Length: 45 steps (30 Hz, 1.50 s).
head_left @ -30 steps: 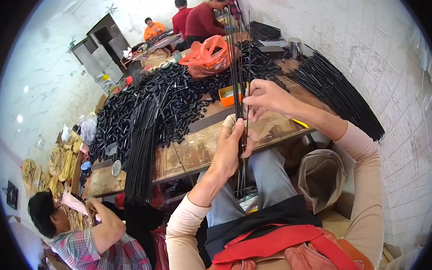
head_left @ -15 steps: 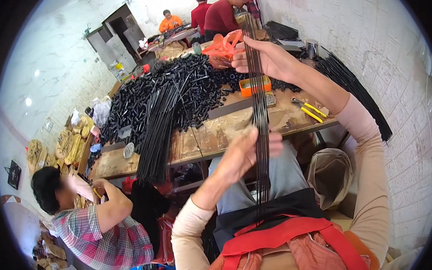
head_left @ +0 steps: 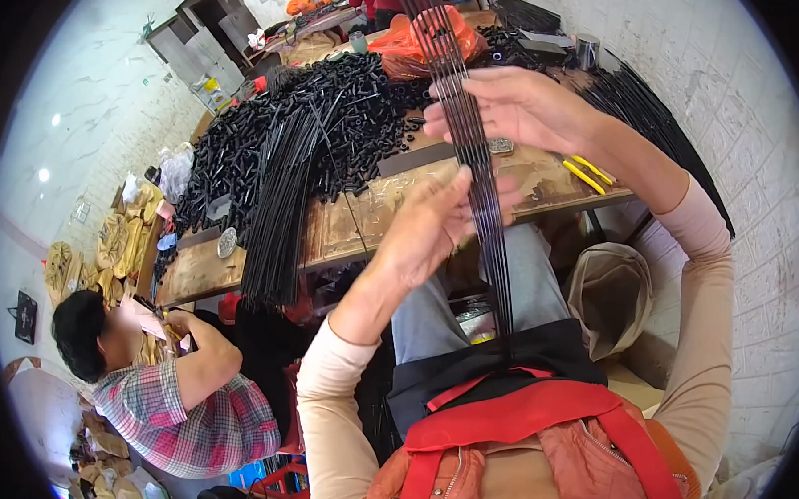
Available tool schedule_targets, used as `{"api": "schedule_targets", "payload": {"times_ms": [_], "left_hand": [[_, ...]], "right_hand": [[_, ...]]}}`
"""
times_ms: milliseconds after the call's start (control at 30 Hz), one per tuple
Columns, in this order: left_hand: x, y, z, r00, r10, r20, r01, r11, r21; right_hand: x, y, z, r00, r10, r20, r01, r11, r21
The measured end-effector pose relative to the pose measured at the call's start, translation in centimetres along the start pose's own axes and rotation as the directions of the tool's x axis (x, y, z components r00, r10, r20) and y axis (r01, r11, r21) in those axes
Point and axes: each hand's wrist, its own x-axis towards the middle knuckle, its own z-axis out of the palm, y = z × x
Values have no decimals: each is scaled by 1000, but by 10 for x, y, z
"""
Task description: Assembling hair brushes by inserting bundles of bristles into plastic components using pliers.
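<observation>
A fan of long thin black rods [head_left: 472, 145] stands almost upright before me, its top leaning left over the table and its lower end at the dark cloth on my lap. My left hand [head_left: 429, 217] grips it around the middle, thumb in front and slightly blurred fingers behind. Higher up, my right hand [head_left: 527, 110] holds the same rods between the thumb and stretched fingers, partly hidden by them. On the wooden table [head_left: 336, 230] beyond lie a heap of short black tubular parts [head_left: 235, 158] and another bundle of black rods [head_left: 278, 219] overhanging the front edge.
Yellow-handled pliers [head_left: 586, 174] lie at the table's right, near a small metal tin [head_left: 500, 145]. Farther back are an orange plastic bag [head_left: 409, 48] and a metal cup [head_left: 587, 52]. A co-worker in a plaid shirt [head_left: 188, 410] sits at left. An open sack [head_left: 611, 294] stands right of my knees.
The rods have spread into a wider fan and their top has tilted left. My left hand has moved up, closer to my right hand. The whole view has shifted slightly.
</observation>
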Motion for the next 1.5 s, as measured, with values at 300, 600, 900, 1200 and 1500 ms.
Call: {"api": "schedule_targets", "payload": {"times_ms": [300, 600, 900, 1200, 1500], "left_hand": [[-25, 0, 25, 989, 58, -137, -43, 993, 109], [4, -5, 27, 967, 66, -246, -46, 995, 86], [21, -15, 28, 973, 27, -231, -13, 998, 63], [4, -10, 28, 972, 72, -225, -60, 997, 57], [13, 15, 2, 977, 124, -173, -99, 984, 146]], "right_hand": [[-54, -22, -169, 876, -218, -431, -283, 490, -824], [-188, 66, -348, 582, -460, -670, -808, -240, -538], [-186, 63, -365, 327, -214, -920, -926, 119, -357], [-151, -26, -288, 502, -124, -856, -847, -270, -457], [-68, -63, -165, 809, -257, -529, -194, 732, -653]]}}
